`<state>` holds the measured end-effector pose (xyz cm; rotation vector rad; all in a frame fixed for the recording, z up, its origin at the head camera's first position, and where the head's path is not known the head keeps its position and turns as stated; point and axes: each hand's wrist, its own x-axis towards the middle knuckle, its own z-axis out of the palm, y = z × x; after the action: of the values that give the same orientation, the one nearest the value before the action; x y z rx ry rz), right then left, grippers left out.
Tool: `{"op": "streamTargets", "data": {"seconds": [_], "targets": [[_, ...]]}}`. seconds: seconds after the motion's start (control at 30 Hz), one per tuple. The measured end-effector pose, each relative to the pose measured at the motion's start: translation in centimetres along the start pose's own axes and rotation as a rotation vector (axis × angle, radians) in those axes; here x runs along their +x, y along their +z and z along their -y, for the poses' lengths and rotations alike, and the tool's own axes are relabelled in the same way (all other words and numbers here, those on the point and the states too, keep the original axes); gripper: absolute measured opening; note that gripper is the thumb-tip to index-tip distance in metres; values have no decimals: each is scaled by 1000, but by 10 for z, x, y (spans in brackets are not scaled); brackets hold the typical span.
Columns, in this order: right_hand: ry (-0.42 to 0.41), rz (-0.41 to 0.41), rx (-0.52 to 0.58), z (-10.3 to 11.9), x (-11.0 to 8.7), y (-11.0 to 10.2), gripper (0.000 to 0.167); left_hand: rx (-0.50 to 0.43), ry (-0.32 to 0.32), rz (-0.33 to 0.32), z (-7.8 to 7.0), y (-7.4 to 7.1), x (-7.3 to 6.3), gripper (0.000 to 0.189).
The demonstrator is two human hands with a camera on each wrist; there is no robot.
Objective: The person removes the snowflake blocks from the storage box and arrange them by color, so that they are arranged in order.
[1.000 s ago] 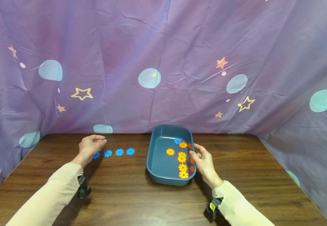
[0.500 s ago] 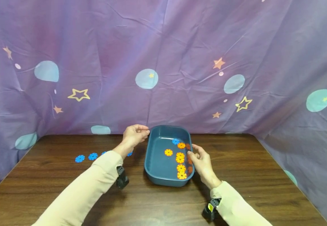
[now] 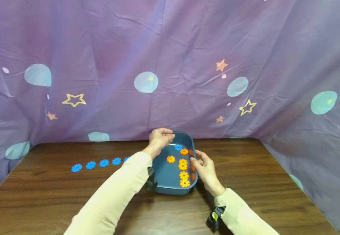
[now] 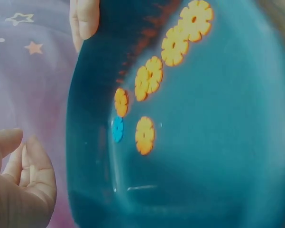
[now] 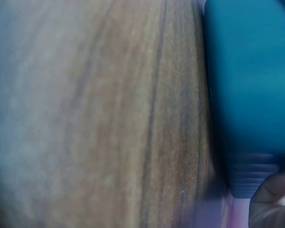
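Observation:
My left hand hovers over the left far side of a deep teal plastic tub. In the left wrist view its thumb and fingers are loosely bent with a gap, and nothing shows between them. My right hand grips the tub's right rim, thumb at the inner side. Several orange notched plastic discs lie in the tub, mostly along its right side, some overlapping. One blue notched disc lies among them near the far end. The left forearm hides the tub's left side in the head view.
A row of several blue notched discs lies on the brown wooden table left of the tub, its right end partly behind the left sleeve. A purple patterned cloth hangs close behind the table.
My left hand has moved right, from above the blue discs to over the tub, uncovering the row's left end. The right hand stays on the rim. The whole head view has shifted slightly.

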<state>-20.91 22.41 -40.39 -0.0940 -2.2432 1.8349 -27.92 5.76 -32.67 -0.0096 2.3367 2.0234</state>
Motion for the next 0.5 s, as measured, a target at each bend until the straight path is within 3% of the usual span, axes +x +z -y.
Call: {"op": "streamTargets", "data": {"seconds": [0.2, 0.5], "targets": [[3, -14, -8, -2, 0, -1, 39, 10, -32, -3, 4, 15, 8, 26], [-8, -16, -13, -3, 0, 1, 39, 98, -55, -60, 13, 22, 18, 23]]}}
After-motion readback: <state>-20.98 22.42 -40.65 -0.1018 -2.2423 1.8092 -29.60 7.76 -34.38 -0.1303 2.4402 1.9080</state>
